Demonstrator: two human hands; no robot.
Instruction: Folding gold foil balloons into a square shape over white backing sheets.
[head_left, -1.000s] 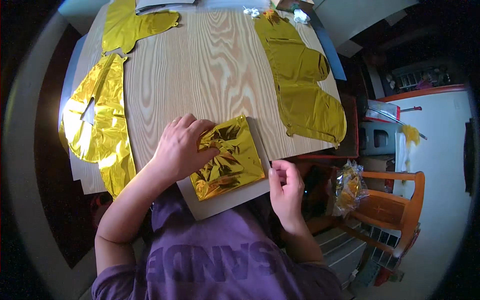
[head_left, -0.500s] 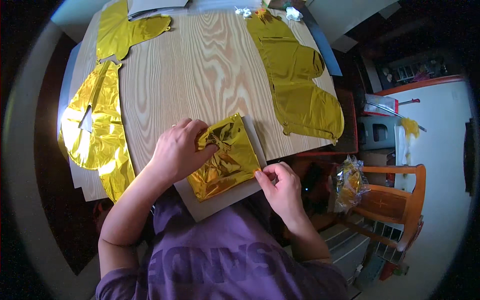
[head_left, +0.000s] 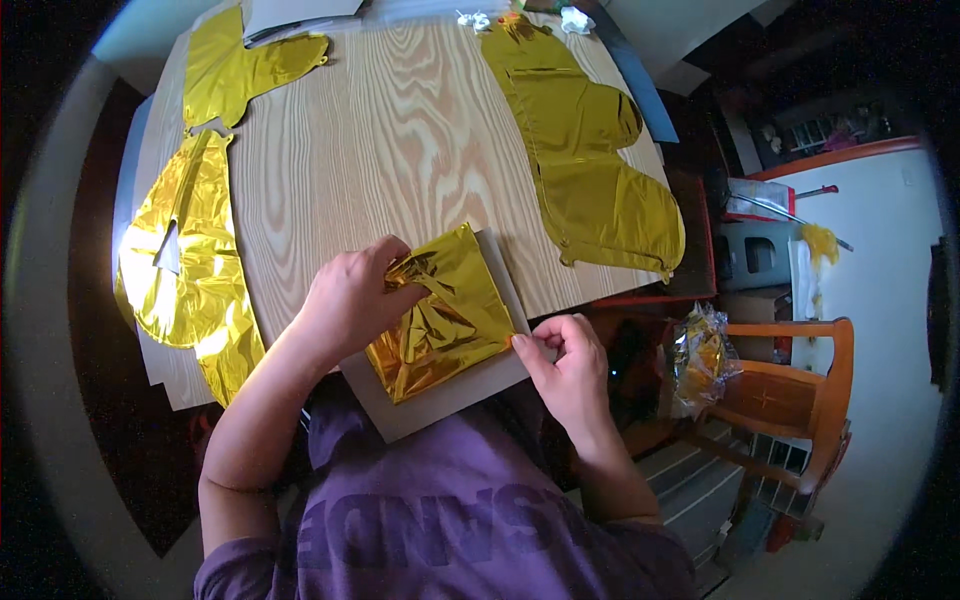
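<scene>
A folded gold foil balloon (head_left: 448, 318) lies on a grey sheet of cardboard (head_left: 400, 420) at the table's near edge, its surface creased. My left hand (head_left: 352, 300) grips the balloon's left side, thumb on top of the foil and fingers curled over its far left edge. At the balloon's right corner, my right hand (head_left: 566, 358) pinches the foil between thumb and forefinger; its other fingers are bent. Part of the balloon is hidden under my left hand.
Flat gold foil balloons lie on the wooden table (head_left: 380, 150): one at the right (head_left: 590, 150), two joined pieces at the left (head_left: 195, 240). White crumpled bits (head_left: 576, 20) and grey sheets (head_left: 300, 12) sit at the far edge. A wooden chair (head_left: 780, 390) holding clear plastic wrapping (head_left: 700, 360) stands right.
Both hands keep their hold on the folded balloon. The creases in its foil have shifted slightly near my left thumb. The whole view has moved a little.
</scene>
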